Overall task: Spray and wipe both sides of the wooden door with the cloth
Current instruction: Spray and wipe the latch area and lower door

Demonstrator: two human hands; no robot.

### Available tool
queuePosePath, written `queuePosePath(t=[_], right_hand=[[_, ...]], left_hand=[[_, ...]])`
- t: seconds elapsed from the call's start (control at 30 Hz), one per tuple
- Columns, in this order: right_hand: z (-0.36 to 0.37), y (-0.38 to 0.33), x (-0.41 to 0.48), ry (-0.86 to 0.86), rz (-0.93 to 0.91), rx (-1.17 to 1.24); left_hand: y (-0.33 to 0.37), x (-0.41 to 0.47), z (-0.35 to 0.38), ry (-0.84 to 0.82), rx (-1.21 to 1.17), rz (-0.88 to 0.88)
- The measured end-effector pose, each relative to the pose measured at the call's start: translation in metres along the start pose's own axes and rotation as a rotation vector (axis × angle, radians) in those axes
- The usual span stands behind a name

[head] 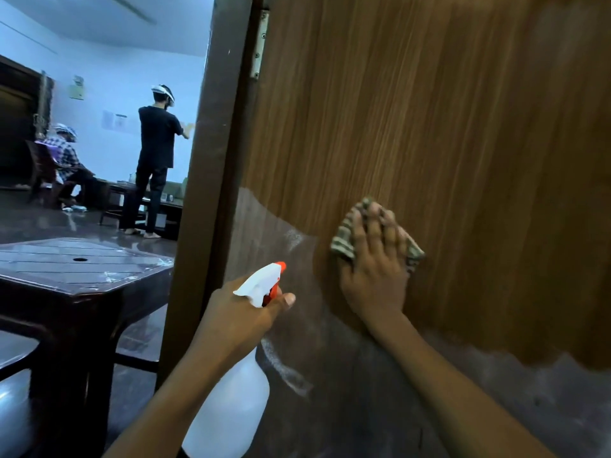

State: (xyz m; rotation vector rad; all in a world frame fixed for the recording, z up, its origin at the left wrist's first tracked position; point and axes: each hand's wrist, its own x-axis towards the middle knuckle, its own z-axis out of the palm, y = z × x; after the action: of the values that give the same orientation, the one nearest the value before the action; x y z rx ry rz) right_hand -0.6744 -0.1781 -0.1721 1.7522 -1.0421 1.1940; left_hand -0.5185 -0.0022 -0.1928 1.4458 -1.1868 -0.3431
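The wooden door point(446, 110) fills the right of the view; its upper part is shiny brown and its lower part is dull and dusty grey. My right hand point(373, 269) presses a checked cloth point(344, 239) flat against the door at mid height, fingers spread over it. My left hand point(241, 319) grips the neck of a white spray bottle point(231, 401) with a white and orange trigger head, nozzle aimed at the door's lower left part. White streaks mark the dusty area near the bottle.
The door frame point(205, 193) and a metal hinge point(259, 44) stand left of the door. A dark wooden table point(76, 276) is at lower left. Beyond it, one person stands at the far wall and another sits on a chair.
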Motion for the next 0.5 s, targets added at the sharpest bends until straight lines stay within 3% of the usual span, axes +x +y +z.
queuePosePath(t=[0.13,0.27,0.37,0.43,0.5], right_hand=[[0.028,-0.051,0.002,-0.062,-0.363,-0.007],[0.026,-0.023,-0.047,-0.137,-0.609,-0.031],[0.016,-0.003,-0.033,-0.101,-0.455,-0.055],[0.012,-0.027,0.004,-0.065,-0.286,-0.04],[0.016,-0.069,0.039,-0.051,-0.276,-0.007]], left_hand=[[-0.006,0.006,-0.016,0.021,0.01,0.026],[-0.014,0.007,-0.027,0.029,0.034,0.015],[-0.018,0.007,-0.032,0.053,0.02,-0.013],[-0.02,0.008,-0.037,0.059,0.033,-0.009],[-0.022,0.009,-0.04,0.051,0.047,0.009]])
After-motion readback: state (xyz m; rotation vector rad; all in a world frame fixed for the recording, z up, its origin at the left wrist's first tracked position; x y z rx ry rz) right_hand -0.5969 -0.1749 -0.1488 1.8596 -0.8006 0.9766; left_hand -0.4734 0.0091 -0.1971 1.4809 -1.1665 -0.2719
